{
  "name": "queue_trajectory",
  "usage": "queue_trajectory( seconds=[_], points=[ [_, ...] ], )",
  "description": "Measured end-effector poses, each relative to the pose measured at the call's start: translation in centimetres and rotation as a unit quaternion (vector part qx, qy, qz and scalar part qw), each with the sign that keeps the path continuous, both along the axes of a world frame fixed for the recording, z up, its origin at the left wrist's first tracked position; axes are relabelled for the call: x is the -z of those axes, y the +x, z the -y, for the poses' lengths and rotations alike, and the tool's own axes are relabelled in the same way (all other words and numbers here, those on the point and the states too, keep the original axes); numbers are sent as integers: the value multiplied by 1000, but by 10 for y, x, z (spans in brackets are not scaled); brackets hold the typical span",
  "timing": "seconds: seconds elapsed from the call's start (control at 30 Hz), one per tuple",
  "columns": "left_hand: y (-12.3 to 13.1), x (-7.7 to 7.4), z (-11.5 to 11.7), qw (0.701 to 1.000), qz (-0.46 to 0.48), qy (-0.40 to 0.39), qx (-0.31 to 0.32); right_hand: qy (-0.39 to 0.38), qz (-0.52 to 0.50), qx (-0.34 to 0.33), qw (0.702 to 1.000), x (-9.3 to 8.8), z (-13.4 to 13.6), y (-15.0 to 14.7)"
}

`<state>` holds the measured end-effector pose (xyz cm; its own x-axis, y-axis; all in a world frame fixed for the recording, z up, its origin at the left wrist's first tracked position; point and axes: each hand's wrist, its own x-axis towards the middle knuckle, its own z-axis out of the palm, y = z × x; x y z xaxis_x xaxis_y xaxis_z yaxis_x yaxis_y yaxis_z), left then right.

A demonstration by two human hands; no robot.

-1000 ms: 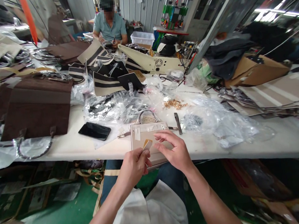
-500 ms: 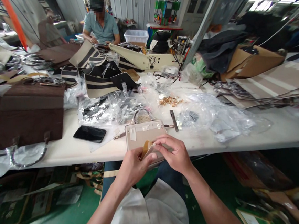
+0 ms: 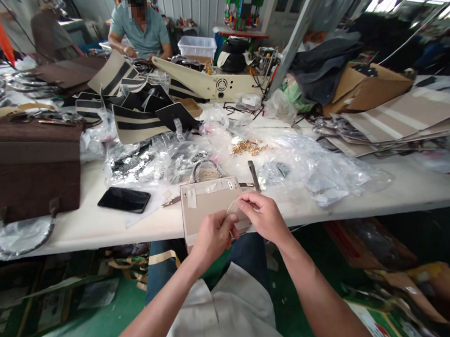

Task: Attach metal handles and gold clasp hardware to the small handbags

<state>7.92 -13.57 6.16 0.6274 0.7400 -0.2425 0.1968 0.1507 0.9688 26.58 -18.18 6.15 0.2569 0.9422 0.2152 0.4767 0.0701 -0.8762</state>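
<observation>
A beige flat panel (image 3: 206, 206) with white tape strips lies at the near edge of the white table (image 3: 97, 225), overhanging it toward me. My left hand (image 3: 213, 236) is closed in a pinch at the panel's lower right. My right hand (image 3: 263, 216) is also pinched, just right of the left. Between the two hands runs a thin pale strip (image 3: 233, 205) that curves up off the panel; both hands hold it.
A black phone (image 3: 123, 200) lies left of the panel. Scissors (image 3: 173, 201), a dark metal tool (image 3: 253, 175), gold fittings (image 3: 246, 147) and plastic bags (image 3: 326, 173) lie behind. A brown bag (image 3: 22, 169) sits left. Another person (image 3: 138, 32) sits across the table.
The small tan piece seen between my fingers earlier has been drawn out into a thin strip. Both hands have closed in on it. The camera view has shifted right and down.
</observation>
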Motion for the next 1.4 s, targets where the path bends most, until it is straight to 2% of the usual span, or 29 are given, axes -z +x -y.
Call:
queue_trajectory(
  seconds=[0.07, 0.17, 0.3, 0.43, 0.73, 0.93, 1.1, 1.17, 1.3, 1.4],
  points=[
    [16, 9, 0, 1000, 15, -19, -18, 11, 53, 21, 998, 6, -14, 11],
    [40, 14, -8, 996, 36, -65, -43, 29, 131, 46, 990, 12, -41, 28],
    [65, 16, -22, 974, 78, -182, -109, 18, 217, -9, 976, 16, -74, 44],
    [78, 18, -25, 944, 105, -277, -144, -23, 267, -44, 962, 23, -89, 50],
    [85, 14, -27, 928, 97, -329, -147, -6, 250, -72, 966, 30, -97, 56],
    [87, 18, -28, 924, 104, -335, -150, -11, 265, -76, 961, 29, -99, 55],
    [89, 21, -30, 921, 107, -341, -152, -10, 265, -77, 961, 36, -103, 59],
    [90, 22, -30, 920, 110, -344, -153, -6, 238, -70, 969, 39, -103, 61],
    [90, 22, -30, 917, 117, -348, -155, -13, 155, -6, 988, 40, -97, 63],
    [89, 21, -30, 914, 125, -355, -149, 18, 188, -32, 981, 37, -89, 65]
  ],
)
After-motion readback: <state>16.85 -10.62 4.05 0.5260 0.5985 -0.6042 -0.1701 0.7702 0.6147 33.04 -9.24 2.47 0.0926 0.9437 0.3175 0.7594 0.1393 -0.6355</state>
